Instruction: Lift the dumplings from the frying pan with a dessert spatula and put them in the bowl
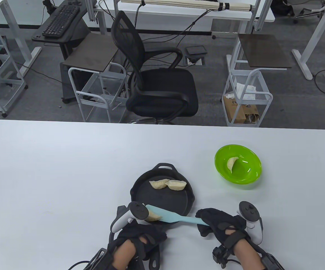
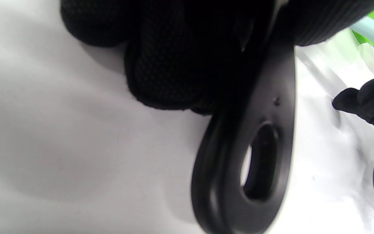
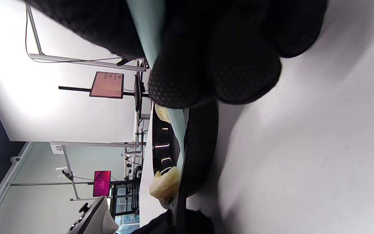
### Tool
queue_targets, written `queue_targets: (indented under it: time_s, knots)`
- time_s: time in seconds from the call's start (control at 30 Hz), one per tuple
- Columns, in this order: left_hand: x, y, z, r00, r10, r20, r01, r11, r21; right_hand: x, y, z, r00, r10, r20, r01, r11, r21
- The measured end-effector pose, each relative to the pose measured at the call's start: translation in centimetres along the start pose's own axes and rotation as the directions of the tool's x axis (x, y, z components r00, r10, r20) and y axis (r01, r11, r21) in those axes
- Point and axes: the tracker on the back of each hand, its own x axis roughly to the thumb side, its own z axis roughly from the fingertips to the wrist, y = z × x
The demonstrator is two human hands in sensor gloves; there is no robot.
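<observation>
Green bowl [image 1: 238,164], right of centre in table view, holds 1 dumpling [image 1: 231,164]. Black frying pan [image 1: 162,194] at centre-bottom holds 2 dumplings [image 1: 168,184] touching at its far side, and a 3rd dumpling [image 1: 153,216] at the near rim w/ the spatula [image 1: 173,216] blade on it. Spatula long axis runs left-right, blade pointing left. Right hand [image 1: 221,227] fingers curl around its handle. Left hand [image 1: 140,239] fingers wrap the pan handle [image 2: 248,162].

Matt black frying pan [image 1: 179,198], glossy green plastic bowl [image 1: 249,174] (translucent at the rim), smooth white table [image 1: 66,168].
</observation>
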Motion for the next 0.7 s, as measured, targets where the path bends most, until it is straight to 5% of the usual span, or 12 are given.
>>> queue_targets:
  time_s: [0.7]
  knots:
    - [-0.1,0.0,0.0,1.000,0.003,0.004,-0.003,1.000,-0.005,-0.1,-0.2,0.5,0.991,-0.128,0.047,0.130,0.991,-0.044]
